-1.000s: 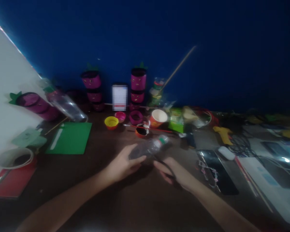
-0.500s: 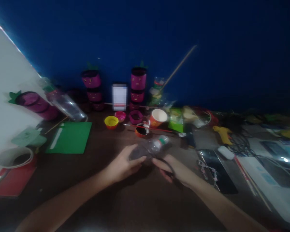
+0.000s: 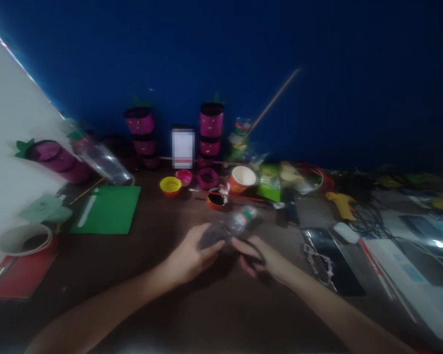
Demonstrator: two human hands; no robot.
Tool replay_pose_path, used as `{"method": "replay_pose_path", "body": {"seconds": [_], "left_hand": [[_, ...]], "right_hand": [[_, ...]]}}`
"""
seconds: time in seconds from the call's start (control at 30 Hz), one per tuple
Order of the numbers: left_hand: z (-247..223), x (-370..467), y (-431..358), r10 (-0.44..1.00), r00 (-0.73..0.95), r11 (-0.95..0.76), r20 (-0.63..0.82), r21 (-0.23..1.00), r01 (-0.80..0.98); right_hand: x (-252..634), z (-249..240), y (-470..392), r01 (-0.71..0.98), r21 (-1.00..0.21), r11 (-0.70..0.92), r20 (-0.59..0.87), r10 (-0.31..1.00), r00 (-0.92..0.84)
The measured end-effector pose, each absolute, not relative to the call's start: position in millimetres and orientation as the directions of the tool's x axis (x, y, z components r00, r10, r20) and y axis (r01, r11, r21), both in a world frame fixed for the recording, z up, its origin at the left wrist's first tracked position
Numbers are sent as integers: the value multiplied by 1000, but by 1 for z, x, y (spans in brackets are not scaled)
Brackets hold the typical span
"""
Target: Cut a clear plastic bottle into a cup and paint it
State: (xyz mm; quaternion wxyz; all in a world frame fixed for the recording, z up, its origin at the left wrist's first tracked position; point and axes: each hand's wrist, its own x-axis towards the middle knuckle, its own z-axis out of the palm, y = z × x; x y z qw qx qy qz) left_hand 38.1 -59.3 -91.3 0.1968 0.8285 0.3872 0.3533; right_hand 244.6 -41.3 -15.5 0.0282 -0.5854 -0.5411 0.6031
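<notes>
My left hand is closed around a clear plastic bottle with a green label, lying at a slant above the dark table. In my right hand is a pair of dark-handled scissors, my fingers through the loops. The blades meet the bottle's side near my left thumb, but blur hides how far they reach into the plastic. Just beyond the bottle stands a small cup of dark paint, with a red-handled paintbrush lying across it.
Purple pots with faces stand along the blue wall. A yellow cup and an orange paper cup are behind my hands. Green sheet lies left. At right are a black phone-like slab, a yellow glue gun and cables.
My right hand and the scissors have shifted very slightly up and left against the bottle. My left hand keeps its hold, almost unmoved.
</notes>
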Motion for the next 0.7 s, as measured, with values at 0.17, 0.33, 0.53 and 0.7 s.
{"method": "replay_pose_path", "body": {"seconds": [0.17, 0.33, 0.53, 0.7], "left_hand": [[-90, 33, -57, 758, 486, -648, 435, 579, 494], [-88, 30, -55, 732, 502, -681, 461, 538, 497], [-85, 31, -53, 728, 469, -685, 500, 524, 506], [-85, 29, -51, 829, 360, -559, 427, 619, 553]], "right_hand": [[238, -2, -40, 575, -709, -408, -647, 700, -302], [235, 14, -42, 662, -673, -331, -626, 731, -271], [235, 17, -45, 621, -722, -305, -561, 783, -268], [241, -2, -52, 596, -722, -352, -581, 775, -246]]}}
